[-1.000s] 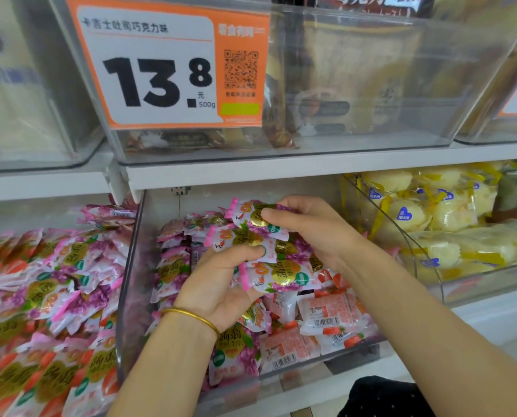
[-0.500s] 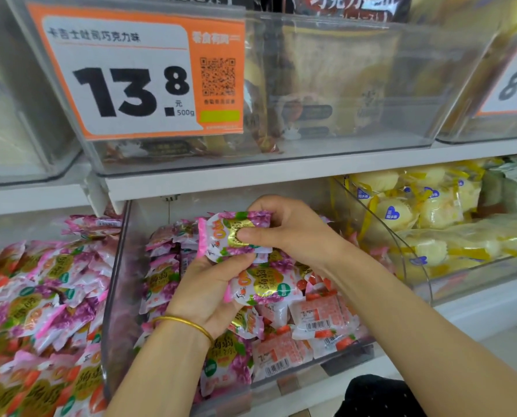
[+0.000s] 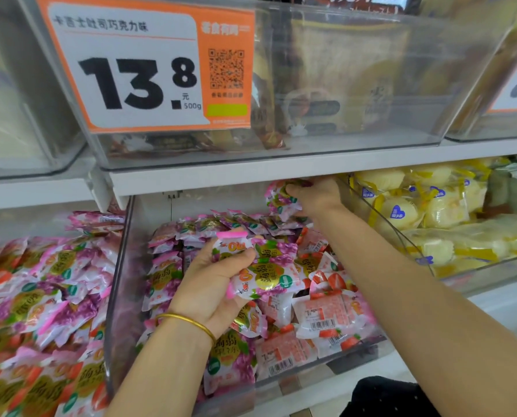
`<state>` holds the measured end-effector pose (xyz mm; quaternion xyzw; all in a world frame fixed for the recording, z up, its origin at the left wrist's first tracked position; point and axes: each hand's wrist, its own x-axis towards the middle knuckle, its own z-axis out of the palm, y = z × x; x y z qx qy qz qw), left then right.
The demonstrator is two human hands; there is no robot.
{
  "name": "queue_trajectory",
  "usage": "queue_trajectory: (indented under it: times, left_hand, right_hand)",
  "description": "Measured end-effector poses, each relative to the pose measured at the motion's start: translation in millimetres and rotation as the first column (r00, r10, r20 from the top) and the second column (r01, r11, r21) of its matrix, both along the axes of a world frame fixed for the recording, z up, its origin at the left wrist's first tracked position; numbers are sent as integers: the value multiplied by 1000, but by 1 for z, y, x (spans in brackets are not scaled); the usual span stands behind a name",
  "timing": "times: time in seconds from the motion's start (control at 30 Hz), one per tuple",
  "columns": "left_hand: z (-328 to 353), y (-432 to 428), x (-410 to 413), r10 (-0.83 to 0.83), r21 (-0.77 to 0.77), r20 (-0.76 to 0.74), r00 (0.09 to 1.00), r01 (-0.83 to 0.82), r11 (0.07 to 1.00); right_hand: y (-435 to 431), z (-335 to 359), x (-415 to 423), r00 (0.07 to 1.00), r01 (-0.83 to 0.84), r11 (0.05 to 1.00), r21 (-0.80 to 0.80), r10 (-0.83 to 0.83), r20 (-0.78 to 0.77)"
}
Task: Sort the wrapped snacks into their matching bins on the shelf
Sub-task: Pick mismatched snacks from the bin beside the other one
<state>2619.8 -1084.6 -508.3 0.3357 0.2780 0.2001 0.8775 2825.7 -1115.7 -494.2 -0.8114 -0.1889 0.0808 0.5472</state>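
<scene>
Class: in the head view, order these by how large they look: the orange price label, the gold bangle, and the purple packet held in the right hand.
1. orange price label, by far the largest.
2. purple packet in the right hand.
3. gold bangle, a thin band.
The label's nearness to the camera inflates it.

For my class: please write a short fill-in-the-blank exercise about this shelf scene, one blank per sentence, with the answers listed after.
1. The left hand wears a thin ____ bangle on its wrist.
2. The price tag on the upper bin shows the number ____.
3. The right hand holds a purple snack packet at the ____ of the middle bin.
4. The bin to the right holds ____ wrapped snacks.

Answers: gold; 13.8; back; yellow
</scene>
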Motion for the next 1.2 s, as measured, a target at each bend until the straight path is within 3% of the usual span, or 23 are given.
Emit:
queue_trajectory:
  times: [0.13, 0.23, 0.33, 0.43, 0.47, 0.53, 0.6, 0.7, 0.77, 0.8, 0.87, 0.93, 0.97, 1.03, 1.2]
  left_hand:
    - [-1, 0, 0, -23, -18, 11, 1000, 23, 1000]
    - [3, -2, 0, -12, -16, 14, 1000, 12, 1000]
    - [6, -5, 0, -14, -28, 12, 1000, 14, 1000]
    - [4, -4, -1, -25, -24, 17, 1000, 26, 999]
    - [4, -3, -2, -38, -21, 17, 999, 38, 999]
    - [4, -4, -2, -78, -6, 23, 997, 78, 997]
    - [5, -4, -3, -97, 6, 27, 995, 97, 995]
    - [4, -3, -5, -89, 3, 62, 994, 89, 996]
    - [5, -4, -5, -80, -1, 66, 995, 80, 997]
    - [5, -4, -5, -76, -3, 61, 995, 76, 997]
    - [5, -4, -5, -70, -14, 51, 996, 71, 997]
    - [4, -5, -4, -93, -3, 52, 994, 94, 996]
    - [3, -5, -5, -107, 3, 54, 993, 107, 994]
    - [3, -4, -5, -120, 5, 49, 992, 119, 993]
    - [2, -4, -4, -117, 8, 38, 992, 116, 993]
  right_hand:
    - [10, -13, 3, 959, -46, 927, -373, 146, 245]
    - [0, -13, 12, 951, -56, 913, -405, 172, 256]
    - [-7, -13, 17, 934, 70, 872, -485, 113, 338]
    - [-10, -12, 5, 849, 274, 613, -741, 207, 485]
    - [-12, -10, 3, 805, 329, 574, -750, 244, 540]
    - [-13, -7, 1, 657, 382, 615, -690, 344, 671]
    - [-14, -7, 2, 586, 281, 661, -695, 456, 670]
    - [-17, -8, -2, 707, 101, 590, -801, 524, 475]
    - [-17, -7, -4, 687, 115, 585, -803, 537, 490]
    - [-16, -8, -5, 655, 90, 633, -769, 544, 525]
    - [-8, -6, -11, 598, -180, 713, -677, 626, 500]
    - [3, -7, -19, 482, -508, 579, -638, 805, 346]
    - [8, -8, -22, 425, -574, 489, -657, 863, 272]
    - [15, -11, -23, 400, -601, 407, -688, 898, 181]
    - [23, -10, -18, 474, -567, 498, -656, 849, 234]
